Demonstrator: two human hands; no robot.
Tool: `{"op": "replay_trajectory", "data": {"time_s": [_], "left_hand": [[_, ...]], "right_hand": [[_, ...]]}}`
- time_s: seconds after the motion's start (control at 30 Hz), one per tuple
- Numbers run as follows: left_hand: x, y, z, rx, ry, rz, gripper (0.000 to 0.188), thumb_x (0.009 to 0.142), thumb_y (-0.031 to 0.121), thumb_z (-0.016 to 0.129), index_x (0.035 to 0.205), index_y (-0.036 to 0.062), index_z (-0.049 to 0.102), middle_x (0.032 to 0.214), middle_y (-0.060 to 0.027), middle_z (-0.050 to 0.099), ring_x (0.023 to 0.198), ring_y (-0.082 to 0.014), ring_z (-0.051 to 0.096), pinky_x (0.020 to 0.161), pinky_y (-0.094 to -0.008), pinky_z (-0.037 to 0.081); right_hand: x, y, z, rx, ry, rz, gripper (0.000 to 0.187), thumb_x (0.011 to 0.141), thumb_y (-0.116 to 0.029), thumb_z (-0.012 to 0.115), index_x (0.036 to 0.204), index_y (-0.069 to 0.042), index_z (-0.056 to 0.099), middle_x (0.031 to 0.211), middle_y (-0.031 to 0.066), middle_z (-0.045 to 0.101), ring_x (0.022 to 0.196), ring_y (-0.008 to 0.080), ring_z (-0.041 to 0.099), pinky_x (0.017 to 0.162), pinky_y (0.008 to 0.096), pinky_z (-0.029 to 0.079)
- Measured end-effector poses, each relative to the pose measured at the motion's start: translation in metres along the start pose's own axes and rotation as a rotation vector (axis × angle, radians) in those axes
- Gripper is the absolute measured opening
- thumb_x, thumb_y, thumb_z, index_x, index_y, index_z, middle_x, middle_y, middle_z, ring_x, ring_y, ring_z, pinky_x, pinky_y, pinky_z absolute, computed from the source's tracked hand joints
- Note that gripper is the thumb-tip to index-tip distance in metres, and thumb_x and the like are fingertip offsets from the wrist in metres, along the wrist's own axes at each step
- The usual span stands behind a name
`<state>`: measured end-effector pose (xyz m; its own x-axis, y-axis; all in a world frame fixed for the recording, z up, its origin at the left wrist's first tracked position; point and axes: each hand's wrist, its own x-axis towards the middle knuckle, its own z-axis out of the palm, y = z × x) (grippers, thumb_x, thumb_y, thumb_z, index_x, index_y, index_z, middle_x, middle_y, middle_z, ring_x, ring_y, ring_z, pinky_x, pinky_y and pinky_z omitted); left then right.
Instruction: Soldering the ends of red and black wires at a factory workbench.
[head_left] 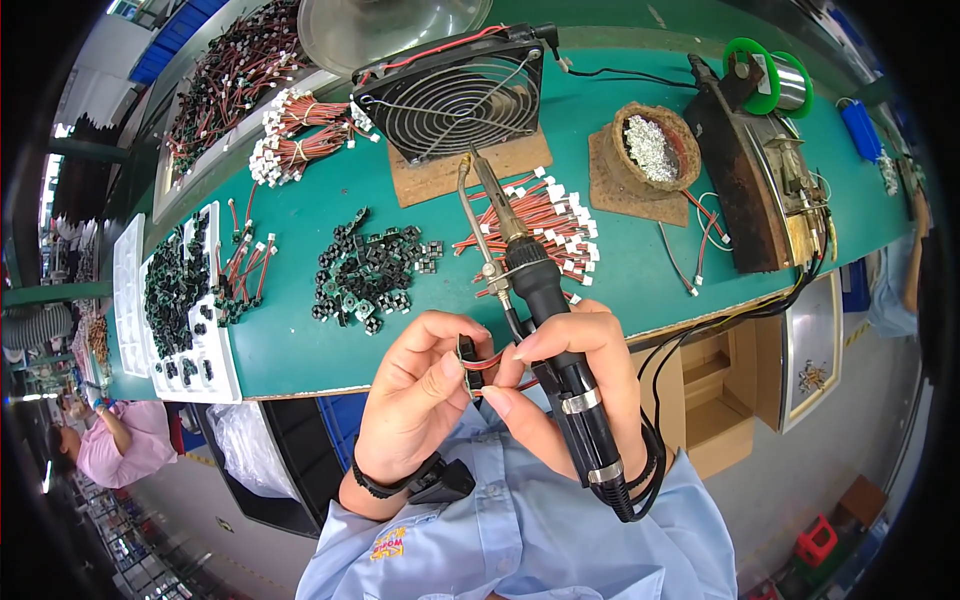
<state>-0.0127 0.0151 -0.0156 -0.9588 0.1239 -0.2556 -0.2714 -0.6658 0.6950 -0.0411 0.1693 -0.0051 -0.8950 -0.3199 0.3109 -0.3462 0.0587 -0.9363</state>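
Black cylindrical soldering iron (pixel 543 290) tilts beside thin, curved red wires (pixel 486 364).

The fan (pixel 458 98) pairs matt black plastic with smooth metal wire; the board (pixel 425 185) beneath it looks like bare, matt wood. On the fan's near side, the soldering iron (pixel 545 290) is black plastic with shiny metal bands (pixel 582 402). Right of the fan, a rough-walled bowl (pixel 655 186) holds glinting metallic bits (pixel 648 142); to its left, the tray (pixel 222 365) is smooth plastic.
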Motion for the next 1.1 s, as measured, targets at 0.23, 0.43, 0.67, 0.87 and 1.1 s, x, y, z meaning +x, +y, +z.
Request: {"op": "replay_trajectory", "data": {"time_s": [0.23, 0.43, 0.67, 0.87, 1.1], "left_hand": [[-0.0003, 0.0008, -0.0063, -0.033, -0.112, -0.022, 0.026, 0.089, 0.018, 0.056, 0.109, 0.0018, 0.049, 0.103, -0.0054, 0.053, 0.097, -0.0131, 0.049, 0.085, -0.0273, 0.038], [-0.0004, 0.0004, -0.0054, -0.030, -0.097, -0.021, 0.026, 0.089, 0.017, 0.056, 0.109, 0.0017, 0.049, 0.103, -0.0052, 0.053, 0.097, -0.0134, 0.049, 0.086, -0.0274, 0.038], [-0.0002, 0.0004, -0.0037, -0.023, -0.105, -0.013, 0.025, 0.089, 0.016, 0.055, 0.108, 0.0012, 0.049, 0.103, -0.0058, 0.054, 0.097, -0.0134, 0.050, 0.085, -0.0272, 0.039], [-0.0030, 0.0050, 0.0016, 0.203, -0.019, 0.082, 0.024, 0.090, 0.014, 0.054, 0.109, -0.0005, 0.049, 0.098, -0.0064, 0.057, 0.090, -0.0116, 0.053, 0.081, -0.0258, 0.041], [-0.0073, 0.0055, 0.0033, 0.280, 0.025, 0.112, 0.023, 0.090, 0.011, 0.053, 0.108, -0.0023, 0.049, 0.096, -0.0065, 0.058, 0.086, -0.0103, 0.054, 0.079, -0.0248, 0.041]], "right_hand": [[0.0007, -0.0002, -0.0009, 0.007, 0.008, 0.007, 0.041, 0.070, 0.001, 0.070, 0.099, -0.008, 0.043, 0.076, 0.0007, 0.061, 0.074, 0.0117, 0.047, 0.075, 0.0286, 0.035], [0.0006, 0.0019, -0.0009, 0.017, 0.009, -0.002, 0.041, 0.070, 0.000, 0.071, 0.099, -0.008, 0.044, 0.076, 0.0006, 0.061, 0.074, 0.0121, 0.047, 0.075, 0.0286, 0.035], [0.0019, 0.0034, -0.0025, -0.008, -0.011, -0.016, 0.040, 0.069, 0.000, 0.071, 0.099, -0.008, 0.046, 0.076, 0.0006, 0.061, 0.074, 0.0127, 0.047, 0.074, 0.0285, 0.035], [0.0022, 0.0032, 0.0012, 0.032, 0.105, 0.014, 0.040, 0.063, 0.001, 0.072, 0.096, -0.012, 0.053, 0.072, -0.0049, 0.059, 0.064, 0.0109, 0.056, 0.072, 0.0299, 0.029], [0.0007, 0.0034, 0.0003, 0.048, 0.084, 0.014, 0.041, 0.064, 0.001, 0.073, 0.097, -0.012, 0.051, 0.073, -0.0044, 0.060, 0.065, 0.0107, 0.056, 0.073, 0.0297, 0.029]]}}
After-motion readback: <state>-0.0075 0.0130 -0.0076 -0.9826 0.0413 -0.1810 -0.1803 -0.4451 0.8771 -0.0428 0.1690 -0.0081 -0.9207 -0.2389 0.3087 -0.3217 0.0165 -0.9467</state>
